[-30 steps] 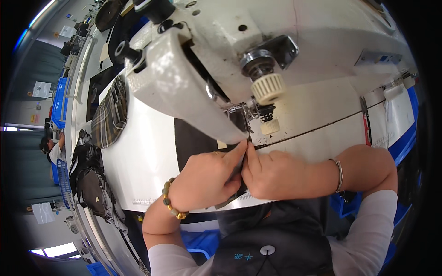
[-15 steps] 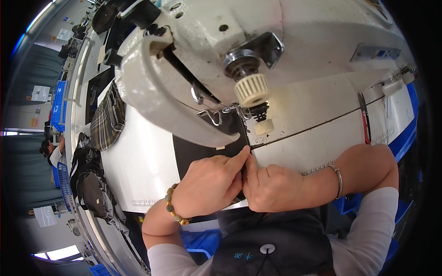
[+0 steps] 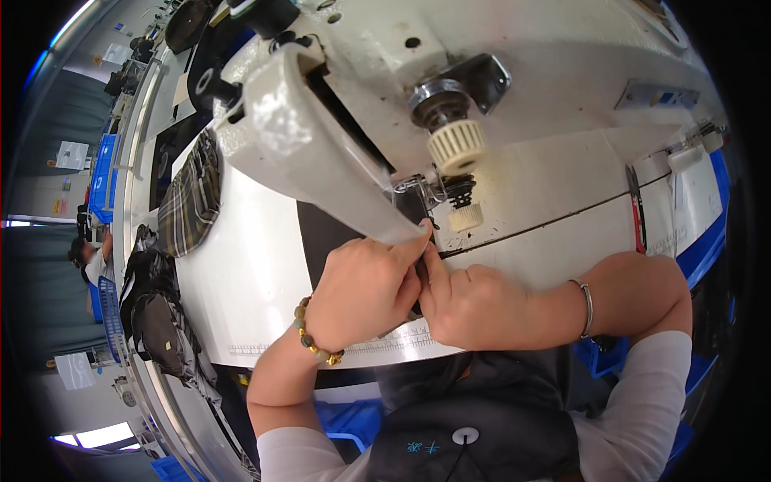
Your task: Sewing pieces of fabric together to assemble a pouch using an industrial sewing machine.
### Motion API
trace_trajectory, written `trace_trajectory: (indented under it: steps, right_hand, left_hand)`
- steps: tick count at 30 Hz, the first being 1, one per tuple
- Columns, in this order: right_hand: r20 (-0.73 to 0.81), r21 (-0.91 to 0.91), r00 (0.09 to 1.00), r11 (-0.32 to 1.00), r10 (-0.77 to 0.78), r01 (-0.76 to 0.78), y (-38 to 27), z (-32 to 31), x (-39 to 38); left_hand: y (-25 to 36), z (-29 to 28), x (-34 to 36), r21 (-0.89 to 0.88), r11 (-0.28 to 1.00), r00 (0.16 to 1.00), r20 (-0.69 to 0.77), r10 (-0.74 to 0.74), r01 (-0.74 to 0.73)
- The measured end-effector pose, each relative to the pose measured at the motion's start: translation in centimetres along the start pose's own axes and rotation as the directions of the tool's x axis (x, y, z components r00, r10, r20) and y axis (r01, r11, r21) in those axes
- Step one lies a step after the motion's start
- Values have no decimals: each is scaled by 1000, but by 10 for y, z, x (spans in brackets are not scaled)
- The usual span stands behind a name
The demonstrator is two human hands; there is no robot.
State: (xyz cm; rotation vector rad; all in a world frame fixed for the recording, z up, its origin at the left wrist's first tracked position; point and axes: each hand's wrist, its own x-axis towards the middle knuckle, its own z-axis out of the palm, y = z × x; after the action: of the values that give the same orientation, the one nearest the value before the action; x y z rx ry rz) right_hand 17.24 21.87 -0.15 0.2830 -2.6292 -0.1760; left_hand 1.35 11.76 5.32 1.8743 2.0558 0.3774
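A piece of black fabric (image 3: pixel 323 245) lies on the white bed of a sewing machine (image 3: pixel 277 132), its far end running under the machine head. My left hand (image 3: pixel 361 285) presses on the fabric, index finger stretched toward the needle area and the other fingers curled. Close against it, my right hand (image 3: pixel 470 309) pinches the fabric's right edge, its index fingertip nearly meeting the left one. Between the hands the fabric is mostly hidden. Just beyond the fingertips is the metal presser foot area (image 3: pixel 414 189), partly covered by the white curved guard.
Cream tension knobs (image 3: pixel 456 147) hang above the bed. Red-handled snips (image 3: pixel 638 217) lie at the right. Plaid fabric (image 3: pixel 190 197) and a dark heap of cloth (image 3: pixel 161 309) are at the left. Blue bins (image 3: pixel 349 418) stand below the table edge. A person (image 3: pixel 92 257) sits far left.
Both hands have moved slightly away from me, toward the needle, with the black fabric sliding along under them. The view of the machine head has shifted a little.
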Motion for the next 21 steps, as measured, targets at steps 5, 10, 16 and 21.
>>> trace_trajectory:
  steps: [5,10,16,21]
  right_hand:
    - [-12,3,1000,1000,20,-20,8,8,5]
    - [-19,68,998,996,62,-61,14,14,8]
    - [-53,76,999,997,5,-1,21,9,8]
    - [-29,91,999,995,-41,43,14,-1,4]
  left_hand:
    - [-13,4,13,25,999,992,-117,47,-44]
    - [-12,5,16,107,994,969,-246,30,-3]
    - [6,-15,-9,208,957,933,-339,-123,202]
    - [14,-10,-11,261,963,908,-383,172,-73]
